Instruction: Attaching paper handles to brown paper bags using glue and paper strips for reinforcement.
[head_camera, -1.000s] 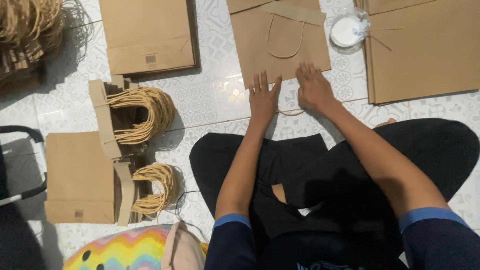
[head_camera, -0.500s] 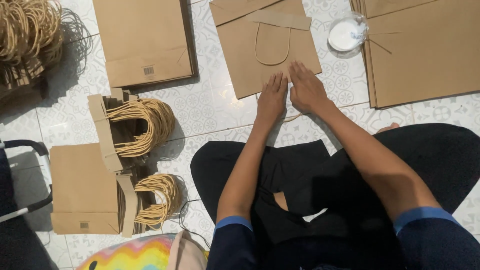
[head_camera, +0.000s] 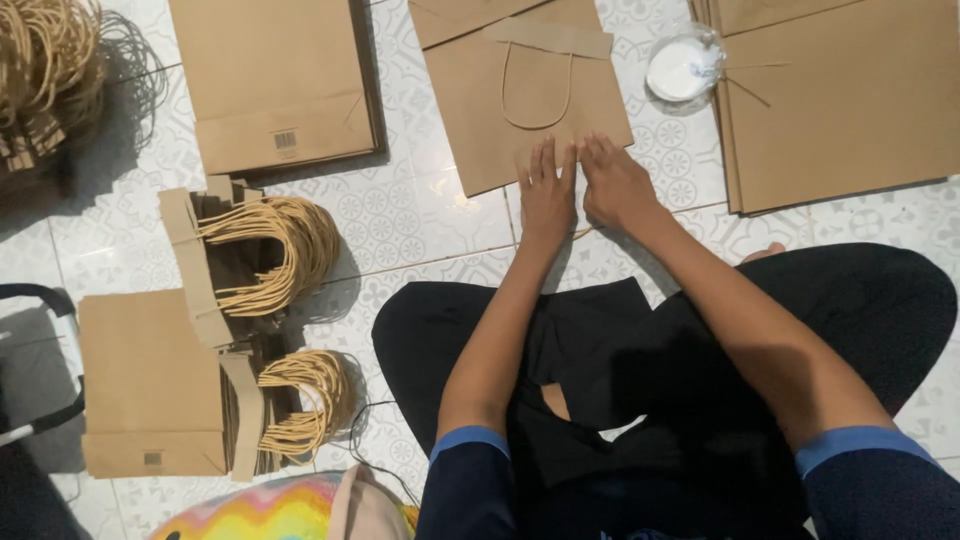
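Observation:
A flat brown paper bag (head_camera: 500, 95) with a cord handle under a paper strip lies on the tiled floor in front of me. My left hand (head_camera: 547, 190) rests flat on its near edge, fingers together. Beside it my right hand (head_camera: 612, 185) presses the same edge, thumb touching the left hand. Neither hand grips anything. A short piece of cord shows on the floor just under my hands.
A stack of brown bags (head_camera: 840, 100) lies at the right, with a small round tub of white glue (head_camera: 682, 68) beside it. Another flat bag (head_camera: 272, 85) lies at upper left. Bundles of cord handles (head_camera: 275, 250) and a further bag stack (head_camera: 150, 385) sit left.
Both hands have slid forward from the floor onto the near edge of the bag and come closer together.

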